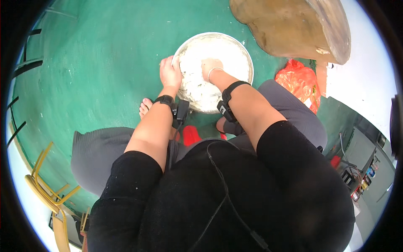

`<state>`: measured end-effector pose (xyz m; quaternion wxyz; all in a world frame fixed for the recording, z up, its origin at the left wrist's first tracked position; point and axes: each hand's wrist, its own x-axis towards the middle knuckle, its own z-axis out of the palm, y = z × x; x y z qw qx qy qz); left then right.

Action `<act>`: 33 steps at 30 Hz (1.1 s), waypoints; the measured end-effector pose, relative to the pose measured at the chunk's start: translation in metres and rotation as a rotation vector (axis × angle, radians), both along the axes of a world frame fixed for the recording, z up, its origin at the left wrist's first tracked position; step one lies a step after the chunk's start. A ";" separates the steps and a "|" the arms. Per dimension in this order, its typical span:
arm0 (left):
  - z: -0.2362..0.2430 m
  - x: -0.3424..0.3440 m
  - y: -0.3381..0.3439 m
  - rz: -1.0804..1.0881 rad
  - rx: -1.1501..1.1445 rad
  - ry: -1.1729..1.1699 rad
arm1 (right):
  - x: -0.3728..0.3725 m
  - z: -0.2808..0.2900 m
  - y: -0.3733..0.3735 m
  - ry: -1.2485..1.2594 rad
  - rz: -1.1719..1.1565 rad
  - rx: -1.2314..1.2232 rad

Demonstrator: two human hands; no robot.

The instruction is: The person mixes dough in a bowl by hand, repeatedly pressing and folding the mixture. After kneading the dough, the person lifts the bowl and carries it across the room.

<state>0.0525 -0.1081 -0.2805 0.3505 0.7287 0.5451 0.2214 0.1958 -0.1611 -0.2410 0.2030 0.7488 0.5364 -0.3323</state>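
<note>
Green floor (105, 54), flecked with pale specks; brown table (289, 29) at far right, red bag (297, 84) just near of it, yellow chair (41, 195) at near left. Basin (251, 63): one, round, metallic, stands low before the person, apparently on the floor. Dough (201, 90), by its look: one white, lumpy mass, lies inside the basin. Handling, as judged: dough soft and clinging, best gathered from beneath with the whole palm; basin stiff, smooth, probably heavy when so filled, best held by its rim. Left hand (170, 74): partly closed, grasps the left rim. Right hand (210, 67): presses into the dough, fingers hidden; clenched or spread, cannot tell.
</note>
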 end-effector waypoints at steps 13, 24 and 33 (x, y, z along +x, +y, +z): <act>0.003 -0.004 -0.002 0.067 -0.040 0.075 | -0.006 0.057 -0.051 -0.029 0.140 0.005; 0.005 0.003 -0.001 0.024 -0.014 0.093 | 0.003 0.004 -0.088 0.003 -0.029 -0.070; 0.007 -0.002 0.000 0.015 -0.095 0.156 | -0.002 -0.008 -0.068 -0.005 -0.255 -0.003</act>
